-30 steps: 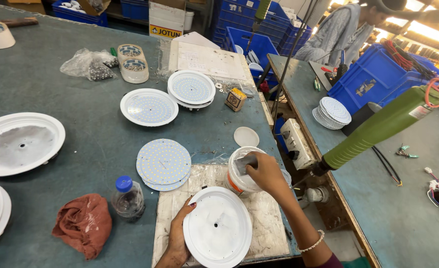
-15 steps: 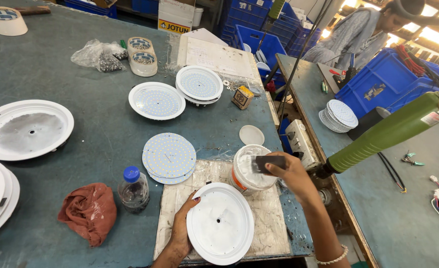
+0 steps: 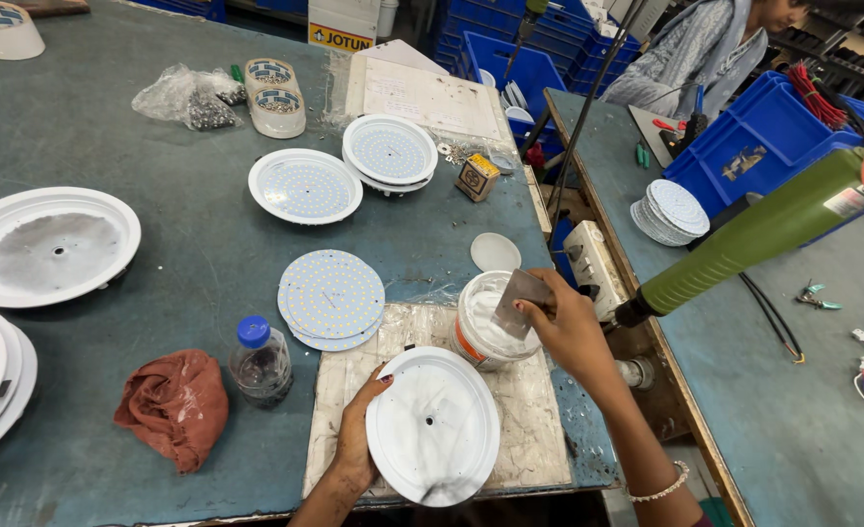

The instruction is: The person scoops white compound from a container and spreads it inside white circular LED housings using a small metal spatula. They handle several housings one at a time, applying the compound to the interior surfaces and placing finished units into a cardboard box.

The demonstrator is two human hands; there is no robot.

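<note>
My left hand (image 3: 356, 434) grips the left rim of a round white metal pan (image 3: 434, 425) with a small centre hole. The pan lies on a smeared cardboard sheet (image 3: 354, 376) at the table's front edge. My right hand (image 3: 561, 324) holds a flat grey scraper (image 3: 520, 298) and dips it into an open tub of white paste (image 3: 485, 330) just behind the pan. A small stack of round circuit discs dotted with tiny yellow chips (image 3: 331, 296) lies left of the tub.
A small bottle with a blue cap (image 3: 259, 359) and a reddish rag (image 3: 174, 407) sit at the left. White pans (image 3: 49, 245) lie further left. A green hanging power tool (image 3: 759, 234) is at the right. Another person (image 3: 705, 49) works beyond, among blue crates (image 3: 766, 137).
My right hand has brought the scraper from beside the tub down into the paste. My left hand keeps its hold on the pan's rim.
</note>
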